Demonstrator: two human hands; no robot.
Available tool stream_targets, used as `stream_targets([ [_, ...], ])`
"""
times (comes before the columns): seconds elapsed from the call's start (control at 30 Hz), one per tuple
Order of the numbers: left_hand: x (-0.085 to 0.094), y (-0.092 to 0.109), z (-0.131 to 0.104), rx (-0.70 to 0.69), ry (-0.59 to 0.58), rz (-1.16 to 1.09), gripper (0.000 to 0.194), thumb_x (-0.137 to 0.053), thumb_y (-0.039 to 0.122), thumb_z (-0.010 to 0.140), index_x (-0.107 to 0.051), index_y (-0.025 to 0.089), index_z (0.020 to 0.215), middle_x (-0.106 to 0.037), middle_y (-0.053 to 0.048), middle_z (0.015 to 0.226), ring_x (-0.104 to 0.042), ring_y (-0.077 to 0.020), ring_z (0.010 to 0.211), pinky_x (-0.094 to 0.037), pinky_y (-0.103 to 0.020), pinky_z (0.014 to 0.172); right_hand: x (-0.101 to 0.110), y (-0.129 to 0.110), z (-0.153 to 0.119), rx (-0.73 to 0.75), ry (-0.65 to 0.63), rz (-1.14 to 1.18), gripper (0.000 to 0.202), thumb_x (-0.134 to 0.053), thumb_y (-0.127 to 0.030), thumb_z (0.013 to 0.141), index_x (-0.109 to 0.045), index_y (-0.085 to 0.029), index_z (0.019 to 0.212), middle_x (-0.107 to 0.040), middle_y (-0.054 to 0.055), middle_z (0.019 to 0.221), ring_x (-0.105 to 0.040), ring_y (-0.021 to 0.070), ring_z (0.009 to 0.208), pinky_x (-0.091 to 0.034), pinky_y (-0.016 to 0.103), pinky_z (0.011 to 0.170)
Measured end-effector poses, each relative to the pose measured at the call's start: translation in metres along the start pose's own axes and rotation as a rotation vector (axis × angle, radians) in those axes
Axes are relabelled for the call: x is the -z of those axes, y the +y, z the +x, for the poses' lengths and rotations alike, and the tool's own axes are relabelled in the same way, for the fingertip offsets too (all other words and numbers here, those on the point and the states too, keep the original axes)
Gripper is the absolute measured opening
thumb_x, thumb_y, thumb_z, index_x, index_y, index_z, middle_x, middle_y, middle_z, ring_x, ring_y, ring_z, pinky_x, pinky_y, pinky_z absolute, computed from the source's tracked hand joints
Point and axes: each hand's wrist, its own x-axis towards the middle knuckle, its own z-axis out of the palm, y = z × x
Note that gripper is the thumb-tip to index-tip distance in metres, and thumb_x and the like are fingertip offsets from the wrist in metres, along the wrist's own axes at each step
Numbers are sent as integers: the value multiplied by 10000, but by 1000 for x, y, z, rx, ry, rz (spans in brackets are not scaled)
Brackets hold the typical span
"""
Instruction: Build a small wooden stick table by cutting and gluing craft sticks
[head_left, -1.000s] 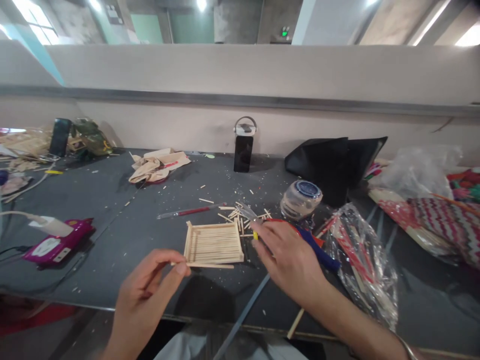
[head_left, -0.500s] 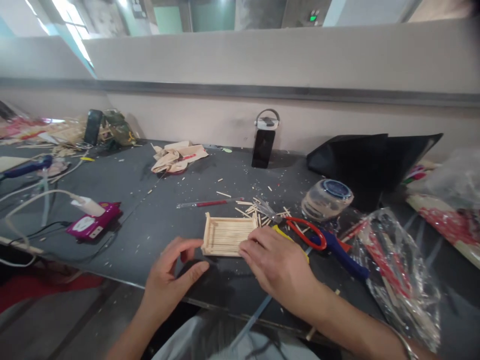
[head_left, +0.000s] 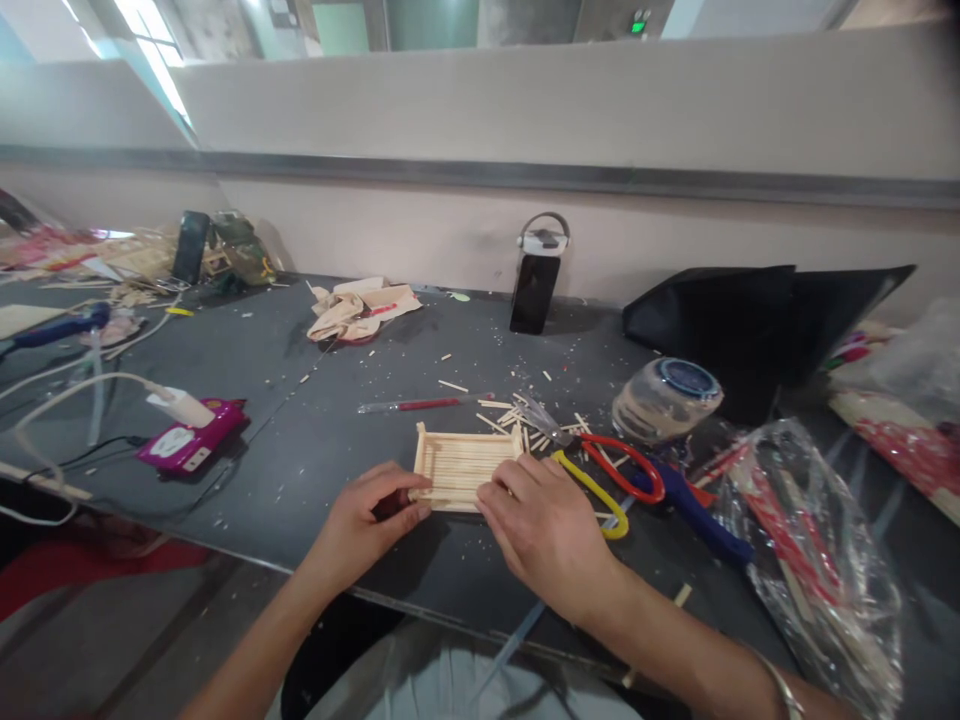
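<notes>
A small tray-like frame of pale wooden sticks (head_left: 465,462) lies on the dark table, with a slatted bottom and short raised corners. My left hand (head_left: 379,515) pinches its near left corner between thumb and fingers. Over the near right corner, my right hand (head_left: 544,520) has its fingers bent and pressed together on the frame, hiding that corner. Short loose sticks (head_left: 495,424) are scattered just behind the frame. Beside my right hand lie scissors with red handles (head_left: 626,468) and a tool with yellow handles (head_left: 592,487).
To the right are a blue-handled tool (head_left: 697,520), a clear jar (head_left: 664,400) and plastic packaging (head_left: 817,540). A phone (head_left: 535,293) leans upright at the back. Crumpled paper (head_left: 364,308) and a purple power strip (head_left: 195,437) with cables are farther left.
My left hand has moved right and closed its thumb and fingers on the frame's near left corner. My right hand stays at the right end. The whole view has shifted slightly.
</notes>
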Motion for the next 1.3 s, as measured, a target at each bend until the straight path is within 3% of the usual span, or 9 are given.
stream_targets([
  [0.43,1,1,1,14,-13,38,117,-619,292,845,-687,198,858,-605,2,735,-547,-130,643,-417,-230,589,-3,-3,1,3,-18,22,139,-572,-157,867,-616,-187,738,-601,42,756,-495,203,732,-306,343,660],
  [0.53,1,0,1,18,-21,43,125,-612,299,852,-682,197,859,-613,-3,749,-558,-134,662,-419,-232,600,3,5,-3,-20,-22,91,46,-607,-206,861,-645,-183,869,-629,51,827,-522,219,787,-350,344,688],
  [0.67,1,0,2,13,-24,59,125,-609,297,850,-681,199,874,-646,-17,795,-583,-147,714,-435,-243,638,13,24,-13,-53,-1,210,234,-686,-227,805,-647,-168,1028,-654,74,941,-562,227,867,-435,353,758],
  [0.87,2,2,4,1,-30,91,112,-601,296,846,-674,210,853,-639,-2,773,-573,-137,662,-427,-234,611,9,35,-24,-88,-2,295,200,-682,-197,798,-664,-171,995,-662,68,926,-596,208,868,-490,353,788],
  [1.3,3,0,4,-29,-60,97,125,-577,302,871,-665,213,865,-640,-6,794,-591,-151,725,-446,-242,657,-6,32,-25,-96,-7,307,73,-638,-141,825,-678,-170,878,-635,50,860,-557,188,813,-460,311,741],
])
